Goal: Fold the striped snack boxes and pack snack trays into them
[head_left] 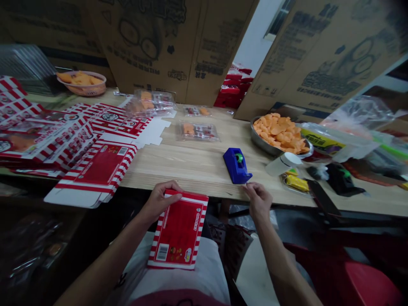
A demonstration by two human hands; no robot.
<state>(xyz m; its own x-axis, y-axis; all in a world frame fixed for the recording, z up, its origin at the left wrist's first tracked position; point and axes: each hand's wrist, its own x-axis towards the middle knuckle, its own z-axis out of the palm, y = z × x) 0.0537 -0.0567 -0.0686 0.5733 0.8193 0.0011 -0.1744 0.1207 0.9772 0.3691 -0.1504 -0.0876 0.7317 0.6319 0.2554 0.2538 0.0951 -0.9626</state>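
Box (178, 231): flat rectangular carton with a red panel, a red/white striped border, a barcode and small food pictures at the near end, and a logo on the right edge. It sits low in the frame, centre-left, lying printed face up on the person's lap, below the table (191, 170) edge. Its long axis runs near-vertical in the frame, with the far end tipped slightly right and pointing at the table. Left hand (159, 199) is clamped on the far left corner, fingers curled over the top edge and thumb on the face. Right hand (259, 199) is at the table edge, right of centre, fingers bunched, tips just beside the blue tape dispenser (236, 165). I can't tell if it's pinching tape or only touching. Flat cartons (95, 170) of the same print are stacked on the left of the table. A metal bowl (259, 143) of orange chips sits upper right of the dispenser. Clear packs (197, 131) lie mid-table, and a basket (83, 90) of chips is at upper left.
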